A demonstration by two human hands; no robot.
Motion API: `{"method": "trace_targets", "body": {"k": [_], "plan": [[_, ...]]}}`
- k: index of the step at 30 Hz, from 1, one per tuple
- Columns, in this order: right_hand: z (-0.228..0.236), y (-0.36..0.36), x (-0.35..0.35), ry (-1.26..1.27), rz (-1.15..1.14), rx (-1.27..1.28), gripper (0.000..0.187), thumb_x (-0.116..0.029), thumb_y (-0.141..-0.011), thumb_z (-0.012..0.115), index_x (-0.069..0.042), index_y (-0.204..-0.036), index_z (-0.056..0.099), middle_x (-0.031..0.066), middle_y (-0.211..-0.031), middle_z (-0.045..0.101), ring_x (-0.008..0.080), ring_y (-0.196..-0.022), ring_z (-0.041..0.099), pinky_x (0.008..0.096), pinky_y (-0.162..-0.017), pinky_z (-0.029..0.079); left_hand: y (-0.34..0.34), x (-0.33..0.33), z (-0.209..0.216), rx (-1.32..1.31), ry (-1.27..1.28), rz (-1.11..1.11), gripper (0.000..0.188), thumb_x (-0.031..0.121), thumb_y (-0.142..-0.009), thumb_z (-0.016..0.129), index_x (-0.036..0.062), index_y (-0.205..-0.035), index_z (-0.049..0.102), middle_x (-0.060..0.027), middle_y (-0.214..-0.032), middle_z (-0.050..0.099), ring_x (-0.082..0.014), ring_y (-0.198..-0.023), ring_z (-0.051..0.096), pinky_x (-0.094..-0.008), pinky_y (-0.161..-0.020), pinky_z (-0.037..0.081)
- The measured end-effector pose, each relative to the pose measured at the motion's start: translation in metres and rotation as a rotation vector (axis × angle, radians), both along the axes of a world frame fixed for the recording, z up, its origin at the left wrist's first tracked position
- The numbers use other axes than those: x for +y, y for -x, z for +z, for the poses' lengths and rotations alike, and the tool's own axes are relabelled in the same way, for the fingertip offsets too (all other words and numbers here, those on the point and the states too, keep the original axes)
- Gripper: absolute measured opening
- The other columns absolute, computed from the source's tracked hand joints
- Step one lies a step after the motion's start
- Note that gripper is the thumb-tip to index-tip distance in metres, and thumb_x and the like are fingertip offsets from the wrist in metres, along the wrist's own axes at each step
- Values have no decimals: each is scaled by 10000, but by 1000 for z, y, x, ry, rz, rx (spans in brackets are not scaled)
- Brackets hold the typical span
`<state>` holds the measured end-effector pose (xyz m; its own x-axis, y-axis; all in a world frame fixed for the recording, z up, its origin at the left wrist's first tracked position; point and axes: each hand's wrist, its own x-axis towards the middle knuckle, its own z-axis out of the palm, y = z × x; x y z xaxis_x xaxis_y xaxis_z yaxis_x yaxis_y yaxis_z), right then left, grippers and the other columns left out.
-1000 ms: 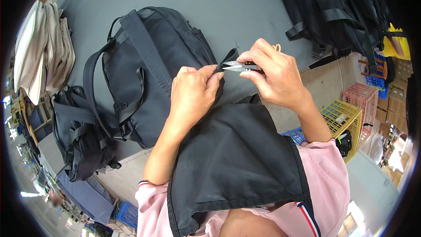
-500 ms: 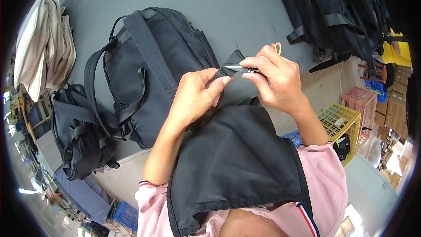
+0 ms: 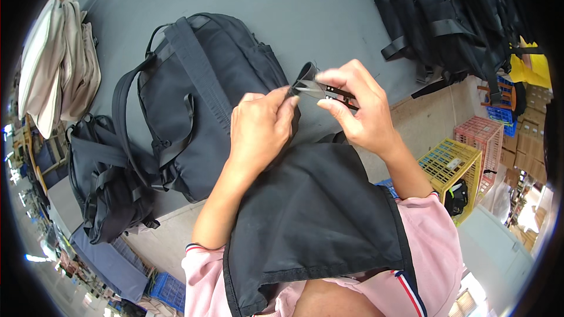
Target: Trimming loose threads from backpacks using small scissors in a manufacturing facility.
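My left hand [image 3: 261, 123] is closed, its thumb and forefinger pinching a black webbing strap [image 3: 306, 71] whose end curls upward in a small loop. Black-handled thread snips [image 3: 339, 95] sit in my right hand [image 3: 367, 111], thumb below and fingers above. Their pale blades point left and meet the strap just beyond my left fingertips; blur hides whether they touch thread or webbing. A dark navy backpack [image 3: 235, 76] lies on the grey table [image 3: 311, 12], directly behind and left of my left hand, with a wide strap across its front.
Another dark bag [image 3: 111, 182] rests at the table's left edge, below beige bags [image 3: 61, 64]. Black bags [image 3: 452, 17] are heaped at the far right. Beyond the table edge on the right stand a yellow crate [image 3: 452, 164] and a pink crate [image 3: 479, 141].
My right hand has turned, showing more of the snips' black handles; their orange loop has dropped from sight. The strap's end now curls up. My left hand has shifted slightly left.
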<state>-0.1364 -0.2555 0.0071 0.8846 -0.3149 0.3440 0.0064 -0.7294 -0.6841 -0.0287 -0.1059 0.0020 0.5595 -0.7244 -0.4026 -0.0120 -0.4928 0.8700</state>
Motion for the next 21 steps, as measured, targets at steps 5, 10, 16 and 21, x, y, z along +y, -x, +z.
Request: {"method": "trace_targets", "body": {"k": [5,10,16,21], "plan": [[-9,-11,2,-587,-39,147,254,-128,-773,718,-51,-975,585,7,-698,554,64,-539,481,257,-498,396,7,-7,-14,-960,227,-16,260,21,-742,649,29,-1002,654,-73,-661,602,-238,-627,604,-280,-641,472],[-20,-13,10,-1056,-67,11,96,-84,-867,597,-24,-941,587,-12,-710,578,34,-575,520,173,-448,382,3,1,-3,303,464,57,305,159,-899,592,29,-1175,605,-42,-947,622,-115,-814,579,-269,-739,471],[-22,-15,7,-949,111,-140,144,10,-844,553,-8,-975,610,30,-869,618,34,-707,551,189,-519,421,-2,5,-3,900,560,200,373,100,-881,591,-36,-1226,548,-110,-1033,631,-158,-868,609,-299,-834,480],[-31,-4,9,-708,-111,-54,270,47,-809,524,-22,-1056,609,79,-974,648,105,-865,611,184,-726,473,-2,4,-7,852,543,328,433,37,-834,612,-13,-1256,527,-126,-1111,610,-164,-889,621,-292,-848,510]]}}
